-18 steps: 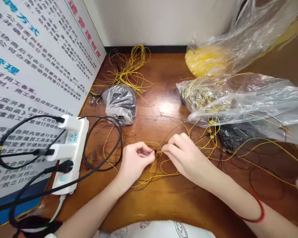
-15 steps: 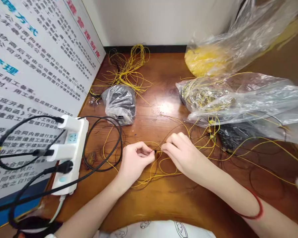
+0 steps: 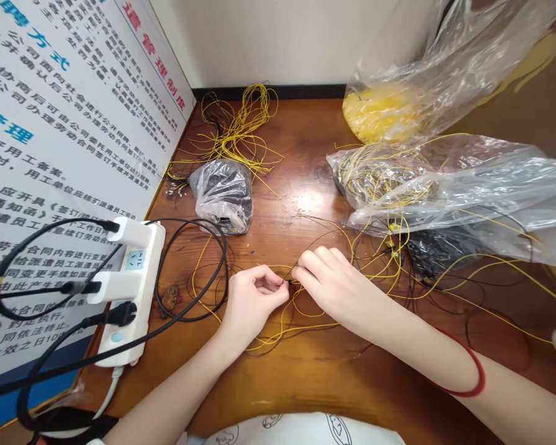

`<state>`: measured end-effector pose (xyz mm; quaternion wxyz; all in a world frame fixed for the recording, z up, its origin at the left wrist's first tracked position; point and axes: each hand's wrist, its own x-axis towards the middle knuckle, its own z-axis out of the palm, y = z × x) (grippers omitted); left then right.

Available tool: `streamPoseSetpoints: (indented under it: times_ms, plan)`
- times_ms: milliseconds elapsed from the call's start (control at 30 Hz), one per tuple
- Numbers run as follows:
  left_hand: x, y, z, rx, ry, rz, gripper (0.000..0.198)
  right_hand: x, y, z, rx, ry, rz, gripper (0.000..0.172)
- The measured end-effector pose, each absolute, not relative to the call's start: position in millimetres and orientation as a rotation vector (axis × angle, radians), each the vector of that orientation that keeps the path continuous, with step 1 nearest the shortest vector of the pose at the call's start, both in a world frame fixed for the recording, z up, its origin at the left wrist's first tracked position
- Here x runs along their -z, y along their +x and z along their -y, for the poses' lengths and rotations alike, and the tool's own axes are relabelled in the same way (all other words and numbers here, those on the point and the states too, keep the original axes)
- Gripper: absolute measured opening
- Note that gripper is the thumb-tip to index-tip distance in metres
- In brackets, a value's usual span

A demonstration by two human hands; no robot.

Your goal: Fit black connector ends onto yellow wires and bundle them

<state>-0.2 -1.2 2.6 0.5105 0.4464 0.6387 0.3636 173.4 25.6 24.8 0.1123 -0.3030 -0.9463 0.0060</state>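
Note:
Thumb and forefinger of my left hand (image 3: 257, 300) pinch a small black connector (image 3: 291, 282) at the centre of the table. Just right of it, the fingers of my right hand (image 3: 327, 278) are pinched together on a thin dark wire (image 3: 287, 274), a short stretch of which shows between the hands. What lies deeper in the right fingers is hidden. Loose yellow wires (image 3: 278, 339) loop beneath both hands, mixed with thin dark ones. They run right to a knotted yellow bunch (image 3: 393, 244).
A white power strip (image 3: 139, 303) with black cables (image 3: 225, 266) stands at left by a printed board (image 3: 74, 136). Behind are a bag of black parts (image 3: 225, 198) and a yellow wire bundle (image 3: 254, 123). Plastic bags with wires (image 3: 380, 179) and yellow material (image 3: 380, 114) lie at right.
My right hand has moved slightly left, closer to the left fingertips. A thin dark wire now shows between the hands. My left hand stays in place with the black connector.

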Motion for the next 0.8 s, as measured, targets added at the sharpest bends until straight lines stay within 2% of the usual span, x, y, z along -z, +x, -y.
streamPoseSetpoints:
  times_ms: [167, 800]
  plan:
    - [-3, 0, 1, -0.891, 1.065, -1.521, 0.007, -25, 172, -26, 0.002, -0.861, 2.789, 0.028]
    - [-2, -3, 3, -0.964, 0.979, -1.49, 0.01, -5, 174, -17, -0.33, -1.032, 2.401, 0.02]
